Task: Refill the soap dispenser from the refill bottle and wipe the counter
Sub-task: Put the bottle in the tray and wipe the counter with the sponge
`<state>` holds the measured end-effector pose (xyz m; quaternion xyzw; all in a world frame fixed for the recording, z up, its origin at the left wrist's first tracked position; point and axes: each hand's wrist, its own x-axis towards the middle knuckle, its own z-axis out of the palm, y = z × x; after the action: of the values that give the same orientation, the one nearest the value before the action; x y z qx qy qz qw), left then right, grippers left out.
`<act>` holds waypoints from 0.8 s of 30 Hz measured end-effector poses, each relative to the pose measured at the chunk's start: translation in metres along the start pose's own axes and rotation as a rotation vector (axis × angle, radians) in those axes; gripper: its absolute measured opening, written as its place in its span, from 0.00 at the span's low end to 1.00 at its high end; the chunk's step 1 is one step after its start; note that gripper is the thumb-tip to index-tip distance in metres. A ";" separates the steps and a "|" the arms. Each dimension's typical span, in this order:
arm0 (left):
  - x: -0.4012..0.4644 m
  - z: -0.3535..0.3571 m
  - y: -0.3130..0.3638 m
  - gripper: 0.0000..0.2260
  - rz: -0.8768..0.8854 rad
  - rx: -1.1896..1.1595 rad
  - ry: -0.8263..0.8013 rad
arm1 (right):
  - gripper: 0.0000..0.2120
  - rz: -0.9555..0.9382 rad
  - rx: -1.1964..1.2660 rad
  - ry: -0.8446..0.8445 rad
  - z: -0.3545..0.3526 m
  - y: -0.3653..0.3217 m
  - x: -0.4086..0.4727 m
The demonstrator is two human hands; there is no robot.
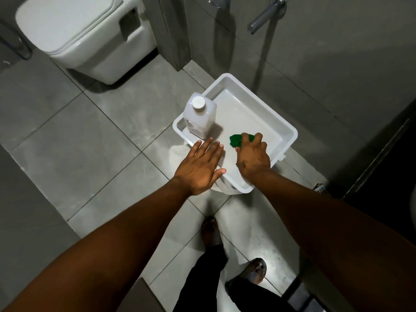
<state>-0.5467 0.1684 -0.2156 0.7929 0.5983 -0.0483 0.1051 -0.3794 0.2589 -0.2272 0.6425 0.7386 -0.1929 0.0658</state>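
Note:
A white plastic bottle (199,115) with a white cap stands upright in the left corner of a white rectangular tray (265,109). My right hand (253,157) is inside the tray near its front, pressing a green cloth (236,140) onto the tray floor. My left hand (200,167) lies flat with fingers spread over the tray's near left rim, just in front of the bottle and not touching it. No soap dispenser is visible.
The tray rests on a white stand (177,154) over a grey tiled floor (90,136). A white toilet (83,34) is at the back left. A metal tap (267,14) juts from the wall behind. My feet (210,229) stand below.

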 end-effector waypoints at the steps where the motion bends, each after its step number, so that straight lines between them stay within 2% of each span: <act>1: 0.000 -0.005 0.001 0.32 -0.001 -0.003 -0.016 | 0.18 -0.013 0.036 0.015 -0.006 0.003 -0.004; 7: -0.007 -0.066 0.035 0.32 0.064 -0.023 0.008 | 0.21 -0.097 0.368 0.278 -0.072 0.034 -0.092; 13: 0.004 -0.163 0.123 0.32 0.259 -0.031 0.152 | 0.21 -0.004 0.512 0.394 -0.119 0.109 -0.238; 17: 0.017 -0.210 0.202 0.32 0.443 -0.019 0.222 | 0.23 0.227 0.586 0.486 -0.119 0.166 -0.318; 20: 0.030 -0.232 0.263 0.32 0.577 -0.021 0.238 | 0.21 0.427 0.639 0.561 -0.110 0.212 -0.358; 24: 0.049 -0.243 0.327 0.33 0.672 0.010 0.175 | 0.20 0.646 0.692 0.671 -0.105 0.260 -0.382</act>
<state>-0.2315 0.1836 0.0468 0.9472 0.3104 0.0543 0.0592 -0.0466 -0.0289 -0.0518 0.8454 0.3796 -0.1792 -0.3302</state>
